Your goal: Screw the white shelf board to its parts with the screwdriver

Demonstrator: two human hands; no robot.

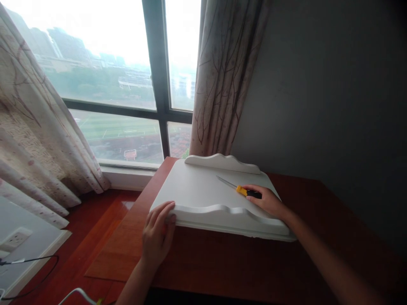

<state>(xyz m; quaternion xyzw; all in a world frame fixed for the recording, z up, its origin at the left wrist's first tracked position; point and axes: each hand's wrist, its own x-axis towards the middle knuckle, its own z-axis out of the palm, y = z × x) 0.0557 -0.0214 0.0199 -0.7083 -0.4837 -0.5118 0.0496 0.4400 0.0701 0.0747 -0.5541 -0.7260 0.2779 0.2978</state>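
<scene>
A white board (pixel 190 182) with raised wavy-edged strips along its far and near sides lies flat on a reddish-brown table. At its near left corner, my left hand (pixel 158 233) grips the near strip, fingers over the top and thumb against the front. A small bit of orange shows among those fingers, too little to name. My right hand (pixel 267 200) is closed around the yellow and black handle of a screwdriver (pixel 241 190) over the board's right half. Its metal shaft points away to the left; I cannot tell whether the tip touches the surface.
The table (pixel 127 241) extends past the board on both sides. Behind it are a window (pixel 160 84) and a patterned curtain (pixel 219 76), with a grey wall on the right. Another curtain (pixel 38 110) hangs at left, above a wall socket (pixel 15 239) and a black cable (pixel 47 256).
</scene>
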